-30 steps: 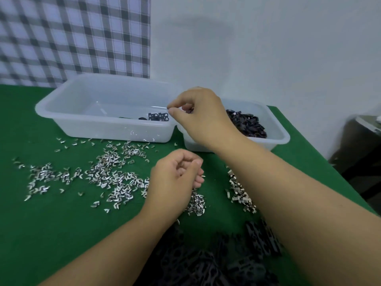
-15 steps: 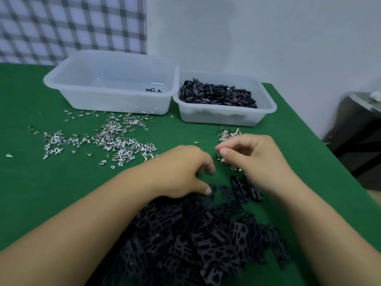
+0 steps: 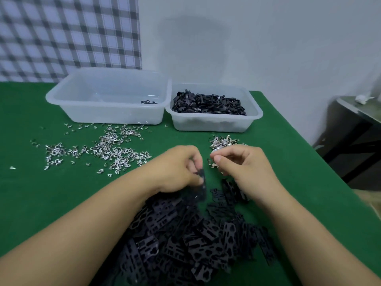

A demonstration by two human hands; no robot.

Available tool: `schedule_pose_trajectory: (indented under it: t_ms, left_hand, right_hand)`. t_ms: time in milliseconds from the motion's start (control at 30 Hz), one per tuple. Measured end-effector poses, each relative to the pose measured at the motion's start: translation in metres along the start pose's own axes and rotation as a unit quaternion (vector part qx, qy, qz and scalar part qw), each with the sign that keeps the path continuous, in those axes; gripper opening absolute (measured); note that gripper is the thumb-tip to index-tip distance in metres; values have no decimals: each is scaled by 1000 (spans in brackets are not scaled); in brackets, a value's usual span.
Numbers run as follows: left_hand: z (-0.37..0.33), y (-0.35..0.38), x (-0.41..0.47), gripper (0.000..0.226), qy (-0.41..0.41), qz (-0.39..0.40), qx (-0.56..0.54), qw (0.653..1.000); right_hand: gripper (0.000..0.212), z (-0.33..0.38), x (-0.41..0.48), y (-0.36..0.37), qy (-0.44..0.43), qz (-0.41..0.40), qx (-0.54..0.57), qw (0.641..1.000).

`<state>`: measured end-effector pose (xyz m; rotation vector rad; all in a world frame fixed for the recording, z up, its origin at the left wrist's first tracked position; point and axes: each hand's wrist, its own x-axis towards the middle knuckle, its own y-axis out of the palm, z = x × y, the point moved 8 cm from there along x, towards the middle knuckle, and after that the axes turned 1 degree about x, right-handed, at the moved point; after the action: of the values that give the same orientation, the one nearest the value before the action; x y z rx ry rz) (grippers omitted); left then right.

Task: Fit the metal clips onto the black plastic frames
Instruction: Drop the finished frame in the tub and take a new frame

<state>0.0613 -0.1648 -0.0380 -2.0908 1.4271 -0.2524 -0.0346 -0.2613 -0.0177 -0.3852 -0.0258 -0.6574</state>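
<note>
Green tabletop [image 3: 61, 203]: left hand [image 3: 177, 168] grips one black frame [image 3: 201, 183] above the frame heap [image 3: 185, 234]. Right hand [image 3: 243, 164] is pinched shut beside the clips [image 3: 222, 142], whether on one I cannot tell. Fitting looks about to begin; next, line a clip up with the frame's edge.

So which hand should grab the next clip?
Right. The right hand hovers at the small clip pile, pinching at its near edge; whether it holds a clip is unclear. The left hand grips a black frame.
</note>
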Motion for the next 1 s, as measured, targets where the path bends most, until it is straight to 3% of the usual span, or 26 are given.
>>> schedule_pose_trajectory:
  t_ms: [133,267,500,733,867,1000]
  left_hand:
    - [16,-22,2,26,-58,-83,-338,936]
    - [22,-28,5,17,-68,-117,-422,896]
    - [30,-30,17,15,-59,-162,-451,876]
    - [30,-37,27,10,1,-212,-442,872]
    - [36,-41,24,9,35,-269,-382,883]
    - [39,-43,23,10,58,-295,-344,890]
  right_hand:
    - [19,-5,10,-3,27,7,64,998]
    - [25,-4,21,4,33,47,102,993]
    - [12,0,42,12,21,63,93,993]
    - [4,-3,60,-4,-11,-38,112,993]
    - [13,-14,60,-22,-32,-87,-76,993]
    - [16,-20,59,-18,-40,-30,-227,973]
